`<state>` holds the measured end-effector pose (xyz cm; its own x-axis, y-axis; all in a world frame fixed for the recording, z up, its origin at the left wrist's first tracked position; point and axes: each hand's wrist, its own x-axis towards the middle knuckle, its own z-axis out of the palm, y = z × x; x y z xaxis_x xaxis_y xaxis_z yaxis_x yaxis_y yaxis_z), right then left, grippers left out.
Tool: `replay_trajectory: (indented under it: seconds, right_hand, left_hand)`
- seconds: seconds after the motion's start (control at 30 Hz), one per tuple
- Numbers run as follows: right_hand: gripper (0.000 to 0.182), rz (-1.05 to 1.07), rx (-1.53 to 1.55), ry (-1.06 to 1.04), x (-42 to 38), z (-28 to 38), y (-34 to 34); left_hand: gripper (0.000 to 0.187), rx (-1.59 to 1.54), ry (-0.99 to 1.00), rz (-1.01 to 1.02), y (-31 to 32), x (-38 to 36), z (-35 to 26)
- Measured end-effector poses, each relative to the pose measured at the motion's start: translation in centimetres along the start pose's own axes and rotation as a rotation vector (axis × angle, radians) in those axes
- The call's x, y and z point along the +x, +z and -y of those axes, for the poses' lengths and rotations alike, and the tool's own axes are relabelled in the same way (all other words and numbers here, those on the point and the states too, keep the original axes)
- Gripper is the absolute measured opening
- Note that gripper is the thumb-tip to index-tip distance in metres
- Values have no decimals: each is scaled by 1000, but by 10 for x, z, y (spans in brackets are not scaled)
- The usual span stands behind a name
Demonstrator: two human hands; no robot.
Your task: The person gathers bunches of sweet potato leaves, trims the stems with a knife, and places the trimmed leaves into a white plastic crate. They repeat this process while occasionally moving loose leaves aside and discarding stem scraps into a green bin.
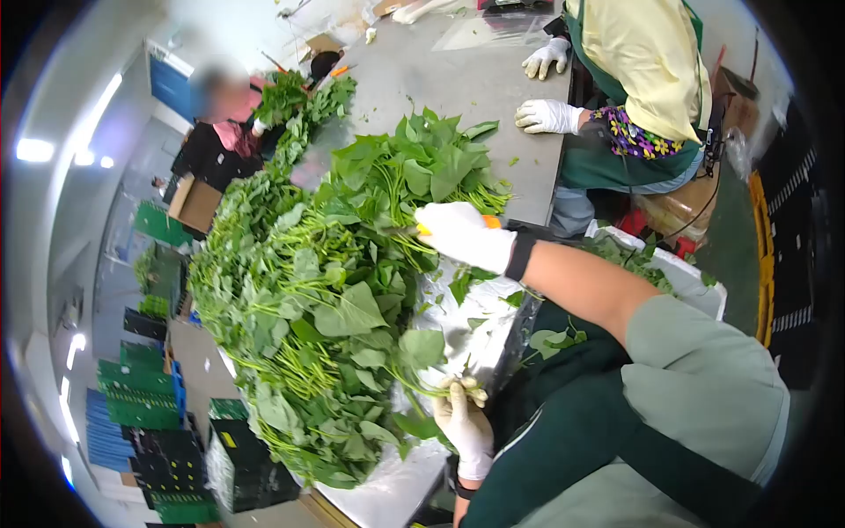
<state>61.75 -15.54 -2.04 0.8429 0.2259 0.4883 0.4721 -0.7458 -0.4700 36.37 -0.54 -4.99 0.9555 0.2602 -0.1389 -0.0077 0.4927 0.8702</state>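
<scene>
My left hand [464, 427], in a white glove, is closed around the stems of a few leafy greens [422, 349] above the silvery metal surface [466, 339]. My right hand [466, 236], also gloved, grips a knife [491, 222] by its orange-yellow handle. Its thin blade, hard to make out, points into the greens. A large heap of leafy greens [290, 299] with light green stems lies in front of both hands. Just beyond my right hand, another bunch of greens [414, 163] rests on the grey table [387, 106].
Across the table corner sits a co-worker [647, 70] in a yellow top and green apron, white-gloved hands at the edge. Another person [236, 106] stands behind the heap. A white box [717, 299] of leaves is beside me. Green crates [141, 396] are stacked farther off.
</scene>
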Motion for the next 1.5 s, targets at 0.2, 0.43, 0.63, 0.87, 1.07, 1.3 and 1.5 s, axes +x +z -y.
replay_trajectory:
  seconds: [0.2,0.43,0.63,0.87,1.07,1.3,1.5]
  right_hand:
    - [27,-122,291,375,12,-55,-41]
    - [31,-117,162,285,-17,-43,-71]
    - [24,-115,175,127,-24,-2,-65]
    - [18,20,-140,-154,5,-10,26]
    - [28,-71,258,153,19,-31,-24]
    - [19,271,1029,265,-32,23,-94]
    - [23,389,1025,260,-80,48,-82]
  left_hand:
    - [15,-16,-60,22,-13,1,9]
    - [17,-50,-89,84,12,11,7]
    - [18,-2,55,90,24,20,-5]
    - [15,88,50,29,26,10,-5]
    - [13,75,44,2,2,3,-3]
    - [12,42,58,48,24,30,-13]
    - [25,-67,11,92,51,46,-21]
